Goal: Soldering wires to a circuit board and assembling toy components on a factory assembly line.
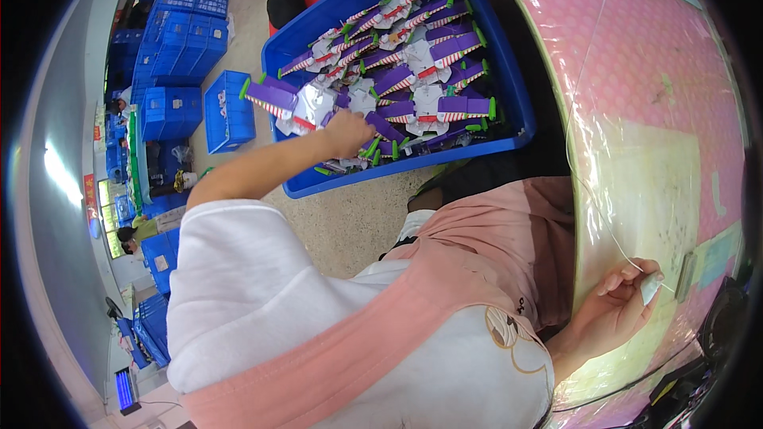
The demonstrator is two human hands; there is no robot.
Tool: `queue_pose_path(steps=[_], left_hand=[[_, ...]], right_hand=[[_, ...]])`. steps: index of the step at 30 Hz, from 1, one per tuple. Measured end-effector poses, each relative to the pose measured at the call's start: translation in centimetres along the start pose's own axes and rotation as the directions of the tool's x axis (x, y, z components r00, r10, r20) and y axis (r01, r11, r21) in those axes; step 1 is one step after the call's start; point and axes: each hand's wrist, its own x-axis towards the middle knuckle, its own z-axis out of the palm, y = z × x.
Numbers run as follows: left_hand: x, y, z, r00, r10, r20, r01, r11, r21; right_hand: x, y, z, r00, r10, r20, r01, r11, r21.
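Note:
A blue plastic bin [413, 168] on the floor is piled with toy wing packs [421, 56], which have white middles, purple wings, red-and-white striped edges and green tips. My left hand [348, 133] reaches over the bin's near left side. Its fingers are closed on the edge of one toy wing pack [316, 102], whose left wing sticks out past the bin wall. Off to the right, my right hand [613, 306] is above the covered table, fingers curled around a small pale piece [651, 287]. A thin white string [608, 226] runs down to that hand.
The table [636, 175] on the right has a pink and yellowish cover under clear plastic. Blue crates [179, 40] are stacked at the far left, and a low blue crate [230, 111] sits on the floor. A black bag [285, 1] lies behind the bin. Another person [139, 232] is at far left.

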Motion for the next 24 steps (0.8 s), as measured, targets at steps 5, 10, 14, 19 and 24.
queue_pose_path(steps=[5, 10, 14, 19, 24], left_hand=[[-0.2, 1.9, 4.3, 0.976, 0.005, -0.218, -0.003, 1.000, 0.009], [0.0, 2.8, 6.6, 0.930, -0.049, -0.365, 0.073, 0.996, 0.052], [-0.3, 2.6, 4.2, 0.961, -0.082, -0.265, 0.090, 0.996, 0.018], [-2.3, -0.6, -5.2, 0.846, -0.499, -0.186, 0.444, 0.854, -0.272], [-7.5, -5.0, -22.7, 0.824, -0.540, -0.170, 0.375, 0.746, -0.550]], right_hand=[[-0.3, -0.5, -2.0, 0.989, 0.071, 0.129, -0.088, 0.988, 0.128], [-0.6, -0.9, -3.5, 0.993, 0.082, 0.088, -0.101, 0.965, 0.241], [-0.6, -2.0, -6.1, 0.995, 0.059, 0.082, -0.081, 0.952, 0.296], [-1.1, -4.0, -8.8, 0.990, 0.012, 0.144, -0.073, 0.899, 0.432], [-0.9, -5.0, -10.8, 0.980, -0.008, 0.198, -0.117, 0.783, 0.611]])
